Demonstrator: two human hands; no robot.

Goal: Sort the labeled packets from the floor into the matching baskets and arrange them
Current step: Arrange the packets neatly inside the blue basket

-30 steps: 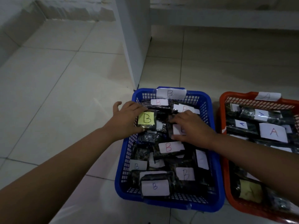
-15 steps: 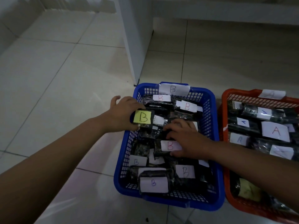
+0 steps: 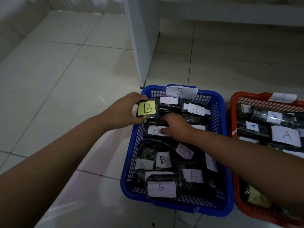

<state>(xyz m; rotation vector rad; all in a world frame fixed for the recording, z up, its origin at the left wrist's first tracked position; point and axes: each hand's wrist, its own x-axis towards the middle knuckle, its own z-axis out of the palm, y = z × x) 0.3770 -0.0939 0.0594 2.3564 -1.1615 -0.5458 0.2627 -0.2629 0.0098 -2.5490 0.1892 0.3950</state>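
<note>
Packets (image 3: 167,186) fill blue basket (image 3: 220,145); left hand (image 3: 126,111) has lifted yellow-labeled packet (image 3: 147,110), pinching it; right hand (image 3: 176,127) presses flat, clearing room.

**Tiled floor, two baskets**

The pale tiled floor (image 3: 54,83) carries a blue basket (image 3: 221,145) and, just beside it on the right, a red basket (image 3: 233,112). A white upright (image 3: 143,40), possibly furniture, stands behind.
</note>
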